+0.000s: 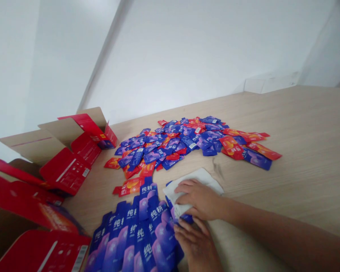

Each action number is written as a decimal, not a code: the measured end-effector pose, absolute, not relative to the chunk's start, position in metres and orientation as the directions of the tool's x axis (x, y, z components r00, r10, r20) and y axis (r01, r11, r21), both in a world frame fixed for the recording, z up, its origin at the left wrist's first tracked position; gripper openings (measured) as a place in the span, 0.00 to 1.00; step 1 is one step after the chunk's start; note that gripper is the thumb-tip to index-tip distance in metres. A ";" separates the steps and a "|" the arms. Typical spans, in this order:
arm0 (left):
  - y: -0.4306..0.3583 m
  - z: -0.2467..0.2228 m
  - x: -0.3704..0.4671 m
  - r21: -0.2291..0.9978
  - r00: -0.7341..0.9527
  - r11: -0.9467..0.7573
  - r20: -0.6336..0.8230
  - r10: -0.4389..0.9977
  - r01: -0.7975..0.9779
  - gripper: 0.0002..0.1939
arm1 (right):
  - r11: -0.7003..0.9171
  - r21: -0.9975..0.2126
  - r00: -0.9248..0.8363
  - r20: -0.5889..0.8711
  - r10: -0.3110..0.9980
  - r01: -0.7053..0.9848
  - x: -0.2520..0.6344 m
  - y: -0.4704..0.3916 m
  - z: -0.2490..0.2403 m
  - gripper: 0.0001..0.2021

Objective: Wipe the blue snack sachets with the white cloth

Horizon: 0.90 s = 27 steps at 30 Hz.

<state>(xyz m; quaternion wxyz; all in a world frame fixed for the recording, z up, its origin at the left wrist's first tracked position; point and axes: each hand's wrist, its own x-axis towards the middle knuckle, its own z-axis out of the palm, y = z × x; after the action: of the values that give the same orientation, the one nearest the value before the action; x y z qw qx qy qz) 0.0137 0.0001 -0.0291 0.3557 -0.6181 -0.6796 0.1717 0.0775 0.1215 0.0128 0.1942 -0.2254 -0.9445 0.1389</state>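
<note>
My right hand (198, 198) lies over a white cloth (206, 179), its fingers curled onto it. Beneath the cloth is a blue sachet (170, 202), mostly covered, with its left edge and lower end showing. At that lower end is my left hand (197, 243), its fingertips against the sachet and the thumb on the right side. Just left of both hands, overlapping blue sachets (141, 234) with purple pictures and white lettering lie in rows, face up.
A loose heap of blue and red-orange sachets (172, 143) spreads across the table (286, 162) farther back. Open red cardboard boxes (68, 170) line the left side, flaps raised. A white wall (201, 49) stands behind, with a white box-like piece (272, 83) at its foot.
</note>
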 end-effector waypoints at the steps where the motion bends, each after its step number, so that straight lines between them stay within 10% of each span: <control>1: 0.000 -0.029 0.013 -0.679 0.025 0.172 0.270 0.962 0.714 0.18 | 0.842 -0.349 -0.805 0.294 0.516 0.412 0.078 0.124 0.013 0.15; 6: 0.000 -0.031 0.013 -0.678 0.041 0.182 0.298 0.954 0.712 0.18 | 0.780 -0.329 -0.740 0.267 0.617 0.532 0.082 0.129 0.016 0.11; 13: 0.000 -0.032 0.014 -0.642 0.013 0.192 0.300 0.954 0.742 0.16 | 0.890 -0.340 -0.865 0.292 0.408 0.305 0.078 0.116 0.014 0.14; 21: -0.001 -0.028 0.013 -0.682 0.050 0.162 0.280 0.959 0.713 0.19 | 0.779 -0.345 -0.742 0.263 0.616 0.524 0.083 0.131 0.016 0.14; 27: -0.001 -0.027 0.015 -0.637 0.004 0.176 0.271 0.963 0.750 0.18 | 0.885 -0.336 -0.858 0.294 0.422 0.321 0.079 0.117 0.016 0.13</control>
<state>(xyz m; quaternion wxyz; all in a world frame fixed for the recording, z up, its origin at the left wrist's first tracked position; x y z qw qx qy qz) 0.0147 -0.0007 -0.0268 0.3385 -0.6223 -0.6882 0.1567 0.0793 0.1167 0.0162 0.1823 -0.1949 -0.9537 0.1390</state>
